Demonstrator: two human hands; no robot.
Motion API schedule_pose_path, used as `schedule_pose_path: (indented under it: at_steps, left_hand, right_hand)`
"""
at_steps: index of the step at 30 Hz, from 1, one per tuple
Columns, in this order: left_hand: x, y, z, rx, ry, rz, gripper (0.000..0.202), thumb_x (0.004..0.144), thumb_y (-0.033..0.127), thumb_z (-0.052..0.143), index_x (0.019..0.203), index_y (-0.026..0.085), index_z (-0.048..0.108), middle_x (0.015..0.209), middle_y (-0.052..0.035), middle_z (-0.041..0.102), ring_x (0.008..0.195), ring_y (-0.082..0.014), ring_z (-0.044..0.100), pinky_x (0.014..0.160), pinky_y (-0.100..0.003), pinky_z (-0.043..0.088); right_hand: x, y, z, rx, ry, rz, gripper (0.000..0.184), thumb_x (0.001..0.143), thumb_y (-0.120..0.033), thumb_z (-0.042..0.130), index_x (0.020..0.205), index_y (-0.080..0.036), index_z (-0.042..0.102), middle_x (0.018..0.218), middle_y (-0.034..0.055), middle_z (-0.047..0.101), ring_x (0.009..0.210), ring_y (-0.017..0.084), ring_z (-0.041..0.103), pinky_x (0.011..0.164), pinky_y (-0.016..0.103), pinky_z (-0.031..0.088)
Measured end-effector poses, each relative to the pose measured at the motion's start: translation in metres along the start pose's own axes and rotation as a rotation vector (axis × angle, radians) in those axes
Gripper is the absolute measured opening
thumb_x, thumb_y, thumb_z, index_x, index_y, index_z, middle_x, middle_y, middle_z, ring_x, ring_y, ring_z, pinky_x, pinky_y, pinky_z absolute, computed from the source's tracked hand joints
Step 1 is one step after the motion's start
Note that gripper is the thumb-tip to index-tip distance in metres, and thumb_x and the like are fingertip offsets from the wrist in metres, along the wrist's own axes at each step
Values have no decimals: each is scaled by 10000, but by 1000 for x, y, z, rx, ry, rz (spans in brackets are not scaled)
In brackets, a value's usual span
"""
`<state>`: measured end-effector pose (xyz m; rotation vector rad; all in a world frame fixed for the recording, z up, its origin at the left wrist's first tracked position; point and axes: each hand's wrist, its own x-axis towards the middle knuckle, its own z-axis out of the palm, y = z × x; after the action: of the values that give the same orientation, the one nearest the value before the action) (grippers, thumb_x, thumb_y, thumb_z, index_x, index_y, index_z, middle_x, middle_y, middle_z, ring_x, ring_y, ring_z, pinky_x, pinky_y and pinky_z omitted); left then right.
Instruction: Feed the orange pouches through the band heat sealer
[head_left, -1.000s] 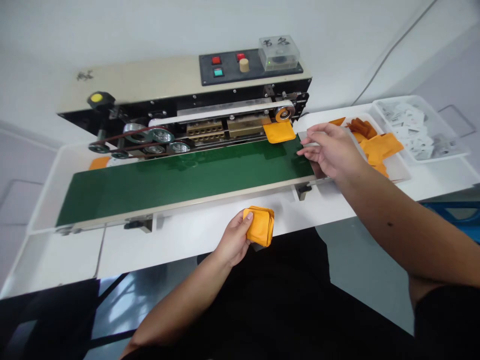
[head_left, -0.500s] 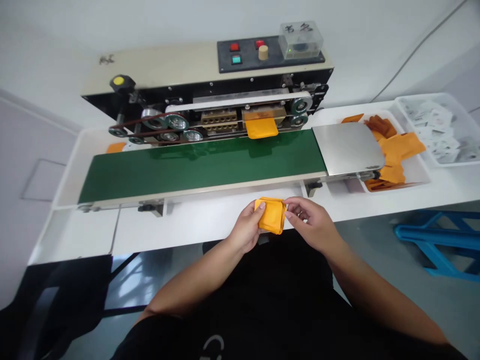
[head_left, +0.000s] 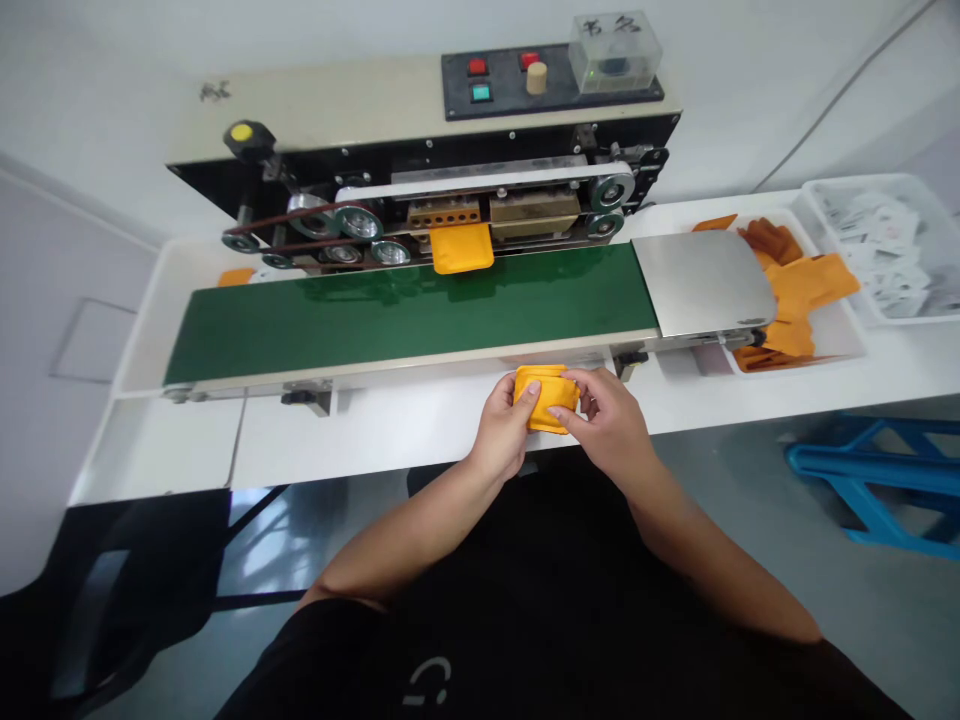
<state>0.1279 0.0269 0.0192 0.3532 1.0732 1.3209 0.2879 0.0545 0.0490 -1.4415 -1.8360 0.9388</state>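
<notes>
White walls and a white bench surround a continuous band sealer (head_left: 337, 105), its cream metal housing and black face carrying round steel pulleys and thin dark belts. In front of it runs a smooth green conveyor belt (head_left: 405, 310), with one flat orange pouch (head_left: 461, 248) lying on its far edge against the sealer. To the right, a brushed steel plate (head_left: 703, 283) overhangs a white tray (head_left: 840, 345) of loose orange pouches, just beside a translucent plastic bin (head_left: 870, 180) of small white sachets. Two bare forearms angle inward from a black shirt (head_left: 525, 610), meeting above the white bench (head_left: 390, 430) close to the conveyor's front rail. The left hand (head_left: 504, 425) wraps around a squared stack of orange pouches (head_left: 546, 398), thumb pressed on top. The right hand (head_left: 607, 425) closes on the stack's right edge, thumb and curled fingers pinching it, so both hands are grasping it.
</notes>
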Motion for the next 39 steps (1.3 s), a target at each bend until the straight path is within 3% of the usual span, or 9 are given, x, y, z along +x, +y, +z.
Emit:
schedule_pose_path:
  at_steps: [6,11,18,23,26,31,34,39]
  left_hand:
    - [-3,-1,0,-24,-29,-51,616,794,584,951,1175,187,675,1173,-93,778,1016,-233,753,860,-329,605]
    - [-6,-2,1,-46,-20,-79,596,799,581,947,1161,196,671,1114,-62,771,941,-207,743,806,-315,604]
    - [-9,0,7,-41,-81,-71,502,777,420,982,1135,188,716,1121,-52,778,1006,-198,734,913,-305,585]
    - [-9,1,14,-75,-107,-87,534,773,406,991,1176,184,719,1184,-76,780,1064,-218,736,949,-323,585]
    - [-7,2,18,-145,-65,-53,553,791,422,983,1205,206,687,1223,-74,777,1080,-214,743,941,-320,597]
    - [-3,3,23,-180,-14,61,587,770,438,1002,1192,219,656,1165,-47,771,1034,-195,751,926,-319,607]
    - [-2,1,26,-188,-14,82,586,750,419,1019,1163,217,656,1110,-34,767,978,-177,750,889,-301,607]
    - [-2,-4,27,-172,-61,71,644,697,377,1053,1188,221,666,1146,-35,771,1023,-183,753,948,-310,599]
  right_hand:
    - [1,8,2,173,29,78,262,808,-334,812,1025,-264,684,1034,48,636,795,209,597,666,360,545]
    - [-1,14,2,262,56,105,232,820,-366,830,946,-257,670,1068,55,614,842,201,582,655,327,554]
    - [10,15,-8,297,79,27,85,918,-287,735,999,-265,749,993,31,653,803,189,545,759,362,483]
    - [19,3,-18,273,124,36,178,934,-321,758,1103,-295,803,1030,40,723,907,224,600,790,372,467]
    - [15,0,-14,315,192,65,280,921,-369,788,1191,-297,784,1136,49,752,992,237,641,852,392,485]
    - [4,1,0,276,288,54,327,798,-439,883,1052,-252,797,1137,63,714,1035,260,652,870,407,512]
    - [1,1,8,312,353,70,243,846,-441,844,993,-252,803,1112,59,686,1014,246,648,874,412,539]
    - [4,-3,15,460,416,80,238,934,-497,778,982,-265,794,1106,66,684,1046,249,674,874,413,584]
